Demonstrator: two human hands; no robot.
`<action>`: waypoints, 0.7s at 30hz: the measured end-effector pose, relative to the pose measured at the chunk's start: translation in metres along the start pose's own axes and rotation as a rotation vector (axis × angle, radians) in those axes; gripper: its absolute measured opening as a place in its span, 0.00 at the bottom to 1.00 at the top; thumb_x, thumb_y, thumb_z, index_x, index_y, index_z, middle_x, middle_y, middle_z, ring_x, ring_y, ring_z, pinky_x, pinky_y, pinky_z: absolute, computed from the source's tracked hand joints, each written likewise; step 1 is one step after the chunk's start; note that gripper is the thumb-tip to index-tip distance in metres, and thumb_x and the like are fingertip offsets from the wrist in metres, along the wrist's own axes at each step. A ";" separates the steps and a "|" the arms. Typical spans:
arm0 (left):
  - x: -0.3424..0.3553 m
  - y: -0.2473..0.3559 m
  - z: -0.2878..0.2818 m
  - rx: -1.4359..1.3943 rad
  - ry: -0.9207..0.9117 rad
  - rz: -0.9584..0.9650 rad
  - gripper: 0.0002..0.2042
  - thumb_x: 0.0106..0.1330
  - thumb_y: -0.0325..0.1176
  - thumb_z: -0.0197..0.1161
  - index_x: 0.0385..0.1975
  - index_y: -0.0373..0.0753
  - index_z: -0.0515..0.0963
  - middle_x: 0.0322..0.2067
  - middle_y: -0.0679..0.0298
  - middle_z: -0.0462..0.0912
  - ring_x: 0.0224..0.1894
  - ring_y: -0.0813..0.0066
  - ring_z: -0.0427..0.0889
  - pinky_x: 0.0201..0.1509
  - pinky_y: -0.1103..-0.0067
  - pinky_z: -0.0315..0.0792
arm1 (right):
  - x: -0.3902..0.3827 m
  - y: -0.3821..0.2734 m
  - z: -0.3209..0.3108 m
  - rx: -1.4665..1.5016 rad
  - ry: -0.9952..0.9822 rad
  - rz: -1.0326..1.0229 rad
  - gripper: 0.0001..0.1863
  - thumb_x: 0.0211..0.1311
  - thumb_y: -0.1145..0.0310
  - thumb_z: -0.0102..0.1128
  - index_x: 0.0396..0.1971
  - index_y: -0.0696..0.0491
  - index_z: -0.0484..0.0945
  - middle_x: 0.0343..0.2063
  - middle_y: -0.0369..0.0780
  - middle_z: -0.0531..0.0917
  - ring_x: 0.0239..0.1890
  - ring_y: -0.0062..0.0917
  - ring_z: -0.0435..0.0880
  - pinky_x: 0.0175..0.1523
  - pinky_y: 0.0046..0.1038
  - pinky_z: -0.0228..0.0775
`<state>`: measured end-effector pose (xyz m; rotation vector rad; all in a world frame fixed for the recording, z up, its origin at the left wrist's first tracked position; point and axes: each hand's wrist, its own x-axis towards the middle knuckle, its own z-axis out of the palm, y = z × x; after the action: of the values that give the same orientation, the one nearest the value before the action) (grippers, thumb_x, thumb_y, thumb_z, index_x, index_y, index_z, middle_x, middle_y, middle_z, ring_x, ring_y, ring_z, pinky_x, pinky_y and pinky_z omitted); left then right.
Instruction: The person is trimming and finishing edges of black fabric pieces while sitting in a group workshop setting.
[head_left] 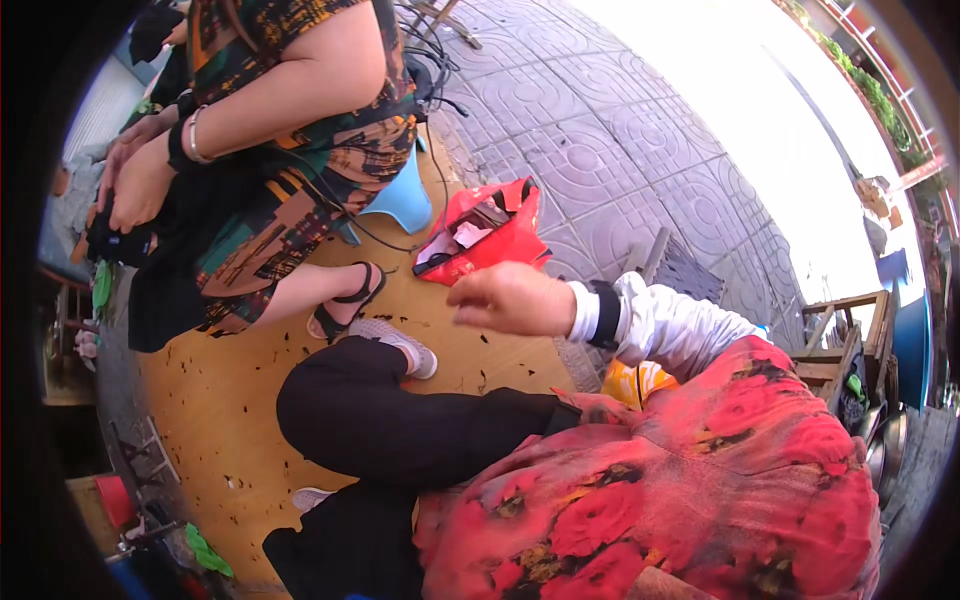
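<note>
My right hand [515,299] is held in the air above my bent knee, its arm in a white sleeve with a black band at the wrist. Its fingers are slightly bent and a little blurred, with nothing visible in them. Nearest to it in the picture is a red bag [520,243] standing on the tan floor sheet, with pale and dark items showing in its mouth. My left hand cannot be made out. Across my lap lie a red floral garment [640,500] and black trousers [400,410]. Partly hidden under my right arm is an orange-and-white package [633,382].
At upper left another person in a patterned dress [300,150] sits on a blue stool [405,195], both hands at black cloth. Dark cables [432,75] hang behind. Dark scraps litter the tan sheet [210,430]. Wooden frames [845,340] stand at right beside grey paving [580,150].
</note>
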<state>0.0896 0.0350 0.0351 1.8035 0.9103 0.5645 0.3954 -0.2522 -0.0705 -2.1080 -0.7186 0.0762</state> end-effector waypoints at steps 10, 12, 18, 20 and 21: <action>0.046 0.028 0.058 0.112 -0.145 -0.051 0.23 0.59 0.30 0.58 0.54 0.31 0.63 0.51 0.52 0.70 0.49 0.64 0.72 0.54 0.72 0.66 | -0.129 0.198 -0.025 0.368 0.388 1.387 0.13 0.55 0.62 0.55 0.30 0.57 0.78 0.22 0.39 0.81 0.24 0.22 0.80 0.28 0.25 0.72; 0.052 0.040 0.069 0.098 -0.180 -0.038 0.24 0.59 0.30 0.59 0.54 0.32 0.63 0.51 0.52 0.70 0.49 0.64 0.72 0.54 0.72 0.66 | -0.140 0.198 -0.023 0.317 0.280 1.330 0.13 0.55 0.62 0.54 0.28 0.57 0.78 0.20 0.38 0.81 0.24 0.22 0.81 0.25 0.25 0.71; 0.071 0.013 0.067 -0.060 -0.174 0.038 0.24 0.58 0.30 0.60 0.54 0.32 0.63 0.51 0.52 0.70 0.49 0.64 0.72 0.54 0.72 0.66 | -0.084 0.198 0.038 -0.104 -0.041 0.711 0.15 0.53 0.58 0.53 0.33 0.53 0.79 0.30 0.45 0.82 0.37 0.37 0.81 0.44 0.36 0.71; 0.075 0.009 0.062 -0.086 -0.189 0.052 0.24 0.58 0.30 0.60 0.54 0.32 0.63 0.50 0.52 0.70 0.49 0.64 0.72 0.54 0.72 0.66 | -0.032 0.132 0.032 0.000 -0.035 0.515 0.14 0.55 0.60 0.53 0.35 0.53 0.78 0.29 0.46 0.81 0.35 0.39 0.80 0.43 0.35 0.71; 0.076 0.009 0.060 -0.101 -0.202 0.061 0.25 0.58 0.30 0.60 0.54 0.32 0.63 0.50 0.52 0.70 0.49 0.64 0.72 0.54 0.72 0.66 | -0.009 0.098 0.030 0.066 0.007 0.341 0.14 0.55 0.60 0.54 0.36 0.53 0.78 0.28 0.46 0.81 0.34 0.40 0.80 0.42 0.36 0.72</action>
<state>0.1819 0.0593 0.0178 1.7653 0.6800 0.4496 0.4244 -0.2788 -0.1659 -2.1461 -0.3409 0.2749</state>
